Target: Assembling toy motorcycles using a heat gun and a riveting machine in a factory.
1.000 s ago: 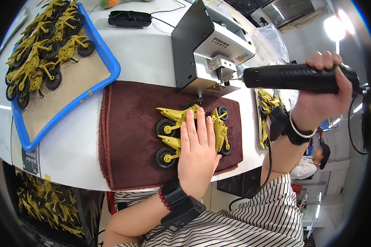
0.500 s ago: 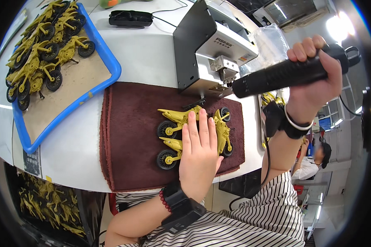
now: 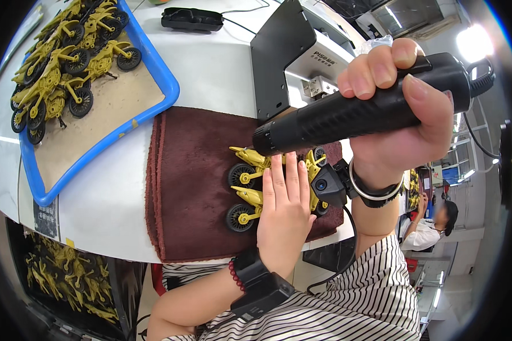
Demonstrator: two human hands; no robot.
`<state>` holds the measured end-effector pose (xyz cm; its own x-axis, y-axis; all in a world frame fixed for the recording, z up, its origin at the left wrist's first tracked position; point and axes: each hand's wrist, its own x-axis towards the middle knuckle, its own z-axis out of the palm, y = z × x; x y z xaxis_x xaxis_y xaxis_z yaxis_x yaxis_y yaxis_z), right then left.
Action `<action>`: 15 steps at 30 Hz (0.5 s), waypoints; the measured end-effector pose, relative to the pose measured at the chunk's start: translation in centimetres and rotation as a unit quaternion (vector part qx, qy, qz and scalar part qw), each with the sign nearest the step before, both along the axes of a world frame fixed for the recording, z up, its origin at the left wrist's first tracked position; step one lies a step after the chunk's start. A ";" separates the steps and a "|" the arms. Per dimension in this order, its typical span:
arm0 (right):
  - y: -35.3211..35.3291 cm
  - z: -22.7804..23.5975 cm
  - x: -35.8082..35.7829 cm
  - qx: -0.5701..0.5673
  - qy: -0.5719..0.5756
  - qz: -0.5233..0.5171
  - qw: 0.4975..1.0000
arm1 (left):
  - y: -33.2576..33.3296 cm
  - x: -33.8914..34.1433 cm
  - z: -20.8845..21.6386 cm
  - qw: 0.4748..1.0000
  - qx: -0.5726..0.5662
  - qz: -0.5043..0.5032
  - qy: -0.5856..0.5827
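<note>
Two yellow toy motorcycles with black wheels lie side by side on a folded dark red cloth (image 3: pixel 196 170). My left hand (image 3: pixel 287 219) rests flat across them, fingers stretched out. The near toy motorcycle (image 3: pixel 247 196) shows its wheel and tail left of my fingers; the far toy motorcycle (image 3: pixel 244 153) lies beyond it. My right hand (image 3: pixel 401 108) is wrapped round a black electric screwdriver (image 3: pixel 324 122), held slanting with its front end over the far motorcycle. The screwdriver's tip is hidden, so I cannot tell whether it touches.
A blue tray (image 3: pixel 173 94) piled with toy motorcycles stands at the left. A box-shaped metal machine (image 3: pixel 281 59) stands behind the cloth, and a black case (image 3: pixel 192 20) lies further back. Below left is a dark crate (image 3: pixel 122 284) of yellow parts. Another person (image 3: pixel 426 230) sits at the right.
My right hand has brought the screwdriver left and nearer, from beside the machine to over the far motorcycle. My left hand stays flat on the motorcycles. The whole view has shifted slightly.
</note>
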<state>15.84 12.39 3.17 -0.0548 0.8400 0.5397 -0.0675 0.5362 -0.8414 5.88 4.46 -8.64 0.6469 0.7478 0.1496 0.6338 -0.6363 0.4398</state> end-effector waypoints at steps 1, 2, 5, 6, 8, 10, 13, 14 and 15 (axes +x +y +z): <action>0.0 -0.2 -0.2 0.020 -0.009 -0.036 0.999 | 0.0 0.0 -0.1 1.000 -0.001 0.001 0.000; -0.1 -0.2 -0.3 0.019 -0.009 -0.036 0.999 | 0.0 0.1 -0.2 1.000 -0.001 0.002 -0.008; -0.2 0.3 -0.3 0.009 -0.021 -0.045 0.999 | -0.2 0.3 -0.6 1.000 0.008 0.011 -0.017; -0.3 0.8 0.1 -0.022 -0.002 -0.011 1.000 | -0.2 0.3 -0.7 0.999 0.020 0.019 -0.019; -0.3 1.1 0.7 -0.046 0.019 0.040 0.998 | -0.3 0.4 -0.6 1.000 0.015 0.016 -0.014; -0.2 0.8 0.2 -0.044 0.011 0.039 0.998 | -0.4 0.4 -0.5 1.000 0.011 0.012 -0.011; 0.1 1.1 0.2 -0.073 0.035 0.065 0.995 | -0.2 0.3 -0.2 1.000 0.007 0.014 -0.013; 0.3 1.2 0.3 -0.106 0.066 0.092 0.988 | -0.2 0.1 0.0 1.000 -0.005 0.006 -0.003; 0.6 1.1 0.3 -0.107 0.066 0.091 0.988 | -0.1 0.1 0.2 1.000 -0.016 -0.002 0.006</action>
<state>16.12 12.96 4.29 -0.1567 0.9180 0.3642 -0.2633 0.3166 -0.9113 5.97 4.32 -8.47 0.6514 0.7496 0.1172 0.6369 -0.6242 0.4525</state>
